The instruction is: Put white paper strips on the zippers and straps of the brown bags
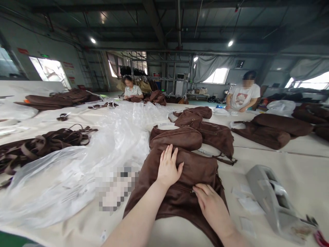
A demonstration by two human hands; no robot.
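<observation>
A brown shoulder bag (pixel 197 164) lies flat on the table in front of me, its strap curving toward my body. My left hand (pixel 168 167) rests on the upper part of the bag, palm down and fingers stretched out. Lower on the bag, my right hand (pixel 212 206) has its fingers bent together at a small metal zipper pull (pixel 192 191). The zipper runs across the bag's front, partly hidden by my left wrist. Just beyond my left hand, another brown bag (pixel 177 138) touches the top of this one.
Clear plastic bags (pixel 115 137) are heaped to the left, beside brown straps (pixel 48 144). At right stand a grey tape dispenser (pixel 267 192) and red-handled scissors (pixel 320 238). More brown bags (pixel 272 128) lie farther right. Two people (pixel 243 94) (pixel 132 90) work across the table.
</observation>
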